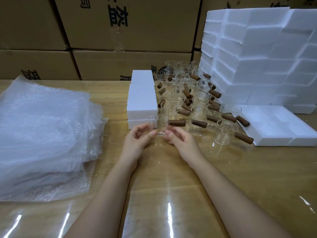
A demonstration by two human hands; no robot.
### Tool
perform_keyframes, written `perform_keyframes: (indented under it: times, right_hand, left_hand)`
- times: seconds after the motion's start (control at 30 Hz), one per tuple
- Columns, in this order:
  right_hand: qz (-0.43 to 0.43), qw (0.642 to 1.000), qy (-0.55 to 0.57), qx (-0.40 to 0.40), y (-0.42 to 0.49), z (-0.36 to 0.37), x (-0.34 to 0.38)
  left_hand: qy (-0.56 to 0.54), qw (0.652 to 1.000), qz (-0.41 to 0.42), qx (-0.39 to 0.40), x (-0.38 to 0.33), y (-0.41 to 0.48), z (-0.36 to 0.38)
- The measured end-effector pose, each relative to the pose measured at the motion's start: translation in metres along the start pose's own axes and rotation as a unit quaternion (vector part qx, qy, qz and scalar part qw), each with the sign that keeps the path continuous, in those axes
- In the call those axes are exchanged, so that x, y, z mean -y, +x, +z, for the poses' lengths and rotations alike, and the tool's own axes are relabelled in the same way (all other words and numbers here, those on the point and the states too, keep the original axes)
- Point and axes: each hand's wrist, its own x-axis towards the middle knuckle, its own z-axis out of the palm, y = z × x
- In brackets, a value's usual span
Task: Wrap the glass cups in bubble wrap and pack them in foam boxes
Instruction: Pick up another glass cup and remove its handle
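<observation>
A clear glass cup (160,125) with a brown wooden handle (177,123) stands on the wooden table (240,169), just in front of a closed white foam box (142,93). My left hand (139,137) holds the cup's lower left side with curled fingers and thumb. My right hand (180,139) pinches its lower right side under the handle. Several more glass cups (188,93) with wooden handles crowd the table behind and to the right. A thick pile of bubble wrap sheets (42,134) lies at the left.
A tall stack of white foam boxes (257,57) stands at the back right, with one flat foam box (277,124) lying in front of it. Brown cardboard cartons (120,31) wall off the far side of the table.
</observation>
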Motion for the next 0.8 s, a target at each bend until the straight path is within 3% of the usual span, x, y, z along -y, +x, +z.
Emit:
perform_keyframes:
  times: [0.2,0.47,0.8]
  right_hand:
    - [0.006,0.995,-0.083,0.046,-0.003,0.0029,0.0026]
    - [-0.026,0.999,-0.02,0.03,-0.0018,0.0037,-0.0014]
    - [-0.055,0.998,-0.02,0.026,-0.0011,0.0015,0.0038]
  left_hand:
    - [0.029,0.999,0.0,0.016,0.0036,0.0002,0.0024]
    - [0.007,0.999,0.007,0.047,0.003,0.0004,0.0053]
    - [0.113,0.989,0.083,0.039,0.0032,-0.0017,0.0065]
